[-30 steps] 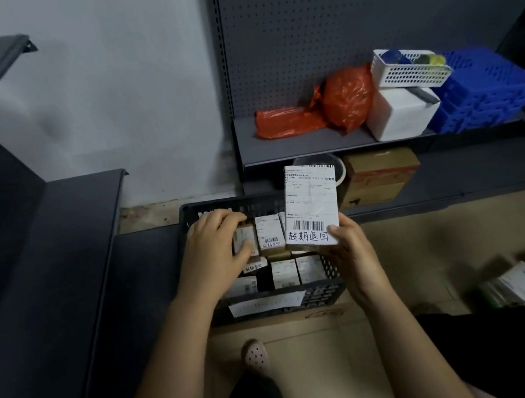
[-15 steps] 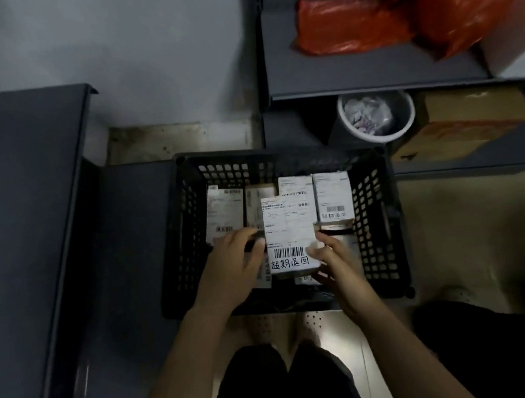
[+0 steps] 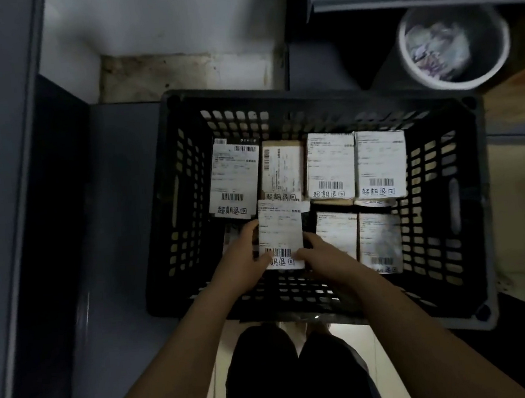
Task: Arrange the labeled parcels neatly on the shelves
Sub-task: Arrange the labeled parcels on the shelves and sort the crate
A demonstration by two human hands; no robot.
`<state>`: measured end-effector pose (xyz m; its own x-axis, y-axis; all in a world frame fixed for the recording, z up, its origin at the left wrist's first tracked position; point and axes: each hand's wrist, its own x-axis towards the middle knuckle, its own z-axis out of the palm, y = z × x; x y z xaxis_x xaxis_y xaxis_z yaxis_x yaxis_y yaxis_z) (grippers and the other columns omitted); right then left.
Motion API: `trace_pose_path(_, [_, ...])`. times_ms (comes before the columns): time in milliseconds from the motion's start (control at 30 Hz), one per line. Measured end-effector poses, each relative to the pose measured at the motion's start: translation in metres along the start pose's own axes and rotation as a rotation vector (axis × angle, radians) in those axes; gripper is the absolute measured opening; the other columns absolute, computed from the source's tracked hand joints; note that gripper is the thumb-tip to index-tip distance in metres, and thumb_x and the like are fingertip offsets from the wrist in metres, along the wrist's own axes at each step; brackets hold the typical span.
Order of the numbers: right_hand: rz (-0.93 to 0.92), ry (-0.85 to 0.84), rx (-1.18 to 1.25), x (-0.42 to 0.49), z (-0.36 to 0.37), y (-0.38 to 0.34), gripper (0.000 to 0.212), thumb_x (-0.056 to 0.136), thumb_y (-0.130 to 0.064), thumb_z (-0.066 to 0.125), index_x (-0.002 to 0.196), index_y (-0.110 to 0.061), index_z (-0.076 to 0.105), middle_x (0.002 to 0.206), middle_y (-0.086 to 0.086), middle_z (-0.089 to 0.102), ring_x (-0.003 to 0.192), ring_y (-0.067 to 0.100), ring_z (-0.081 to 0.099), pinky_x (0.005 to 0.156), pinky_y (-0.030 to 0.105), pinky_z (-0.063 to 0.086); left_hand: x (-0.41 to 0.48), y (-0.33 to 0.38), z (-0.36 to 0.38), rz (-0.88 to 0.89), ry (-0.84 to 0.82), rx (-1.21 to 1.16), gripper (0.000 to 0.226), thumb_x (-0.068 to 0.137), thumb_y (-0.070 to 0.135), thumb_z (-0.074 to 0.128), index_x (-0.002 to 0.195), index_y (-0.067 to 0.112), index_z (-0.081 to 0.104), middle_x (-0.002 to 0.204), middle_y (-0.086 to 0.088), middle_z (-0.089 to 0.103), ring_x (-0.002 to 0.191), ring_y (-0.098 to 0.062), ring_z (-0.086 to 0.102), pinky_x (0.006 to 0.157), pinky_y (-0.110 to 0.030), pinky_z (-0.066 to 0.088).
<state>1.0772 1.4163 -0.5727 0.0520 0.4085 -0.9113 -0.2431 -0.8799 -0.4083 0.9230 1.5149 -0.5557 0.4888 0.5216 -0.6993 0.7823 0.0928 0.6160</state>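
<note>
Gripping a labeled parcel (image 3: pixel 280 229) by its near corners, left hand (image 3: pixel 245 267) and right hand (image 3: pixel 324 257) curled on either side, I hold it in the near-left gap of the black crate (image 3: pixel 444 212), apparently slotting it in; next it needs lowering square beside the neighbouring parcels (image 3: pixel 338 236).

A single view is given, taken from the head and aimed almost straight down. The black perforated plastic crate (image 3: pixel 184 207) is seen closely from above, filling the middle.
</note>
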Motion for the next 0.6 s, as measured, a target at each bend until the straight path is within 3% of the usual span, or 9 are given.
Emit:
trace_pose_path(167, [-0.033,0.019,-0.086,0.018,0.007,0.002,0.063,0.095,-0.014,0.06,0.15,-0.017,0.029,0.138,0.006,0.054,0.11,0.023,0.06,0.097,0.045,0.051,0.025,-0.017,0.004,-0.034,-0.037,0.04,0.078,0.09,0.013,0.064,0.151,0.033,0.019,0.146,-0.002,0.043,0.122,-0.016,0.052,0.102,-0.041,0.047])
trace_pose_path(333, [-0.054,0.064,-0.145,0.019,0.007,0.005,0.067,0.093,-0.009,0.059,0.15,-0.017,0.026,0.14,0.007,0.051,0.104,0.018,0.057,0.082,0.029,0.051,0.029,-0.023,0.008,0.028,-0.035,0.068,0.079,0.088,0.006,0.064,0.15,0.032,0.022,0.144,-0.003,0.039,0.12,-0.013,0.049,0.102,-0.031,0.045])
trace_pose_path(467, [-0.078,0.079,-0.186,0.017,0.009,0.011,0.067,0.092,-0.012,0.061,0.149,-0.018,0.027,0.141,0.004,0.051,0.116,0.023,0.057,0.091,0.036,0.051,0.03,-0.029,0.007,0.038,-0.057,0.096,0.079,0.089,0.009,0.064,0.148,0.041,0.022,0.145,-0.002,0.04,0.121,-0.017,0.051,0.101,-0.041,0.048])
trace_pose_path(600, [-0.081,0.12,-0.195,0.018,0.009,0.011,0.066,0.089,-0.013,0.066,0.146,-0.019,0.034,0.135,0.005,0.057,0.11,0.023,0.061,0.086,0.036,0.054,0.03,-0.026,0.008,0.044,-0.051,0.108,0.076,0.09,0.006,0.059,0.148,0.04,0.022,0.145,-0.004,0.04,0.121,-0.018,0.051,0.101,-0.041,0.049])
